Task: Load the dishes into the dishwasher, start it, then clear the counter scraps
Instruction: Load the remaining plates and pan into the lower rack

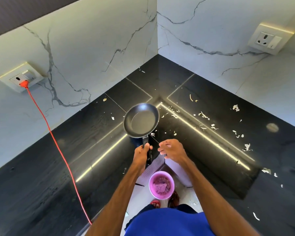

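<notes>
left hand [142,151]: gripping pan [140,120] handle
right hand [171,149]: just right of pan handle, loose, empty
scraps [203,115]: bench [41,184], right of pan

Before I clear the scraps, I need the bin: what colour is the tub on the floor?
Pink tub, clearest in the head view.

no readable text, labels, brands, numbers or signs

White, grey-veined wall panels [92,48] meet at a corner seam [157,31]. Left of seam: socket [21,79] with orange plug [24,83] and cord [58,147]. Right: second socket [266,40]. Below: glossy black worktop [41,184] reflecting light strips [203,132]; pale floor tiles [138,198].
</notes>
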